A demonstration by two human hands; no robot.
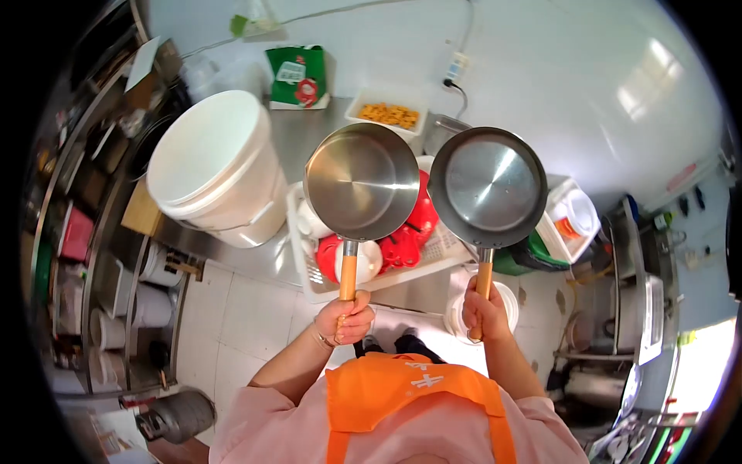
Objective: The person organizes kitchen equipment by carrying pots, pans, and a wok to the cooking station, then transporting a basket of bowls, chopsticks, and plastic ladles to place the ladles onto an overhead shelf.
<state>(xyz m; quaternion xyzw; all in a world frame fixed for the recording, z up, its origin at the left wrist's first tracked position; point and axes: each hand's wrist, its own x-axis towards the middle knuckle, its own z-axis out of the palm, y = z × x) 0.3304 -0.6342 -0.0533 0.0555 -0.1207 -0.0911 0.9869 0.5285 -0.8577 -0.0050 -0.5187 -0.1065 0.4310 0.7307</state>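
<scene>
My left hand is closed around the wooden handle of a steel saucepan, whose bare shiny inside faces me. In my right hand is the wooden handle of a dark-coated frying pan. Both pans are held up side by side, a small gap between them. Behind and below them a white plastic basket rests on the steel counter, holding red and white rounded items that the pans partly hide.
A large white bucket stands on the counter at the left. At the back are a green bag and a tub of orange-brown pieces. A bin is at the right. Shelves line both sides; a gas cylinder is lower left.
</scene>
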